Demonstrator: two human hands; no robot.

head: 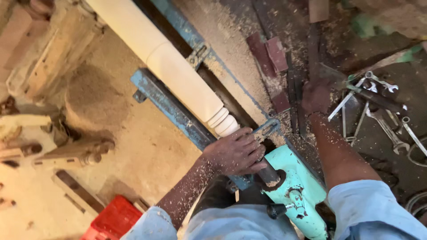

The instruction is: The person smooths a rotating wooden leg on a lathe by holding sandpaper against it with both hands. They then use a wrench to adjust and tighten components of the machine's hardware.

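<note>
— What was seen at the far left?

— Pale, dust-coated machine parts [40, 133] were made out only vaguely, and a red crate [113, 220] was cut off by the lower edge.

— And the workpiece?

— A pale turned wooden spindle [178, 71] was laid along the blue lathe bed [171, 109], its upper end cut off by the frame. Its beaded near end was met by the left hand [235, 153], whose fingers [253, 144] were curled closed over the junction with the turquoise tailstock [298, 186]; exactly what was gripped there was hidden beneath the hand.

— Was the other hand occupied?

— The right hand [316, 95] was stretched out to the sawdust-strewn tabletop [249, 49], among dark chisels [296, 106] and reddish sandpaper pieces [271, 55]. Whether its fingers were open or closed could not be told, since they were turned away and dusted over.

— Anything farther right?

— A scatter of metal spanners [382, 111] was seen just beside that hand, some of them cut off at the edge.
</note>
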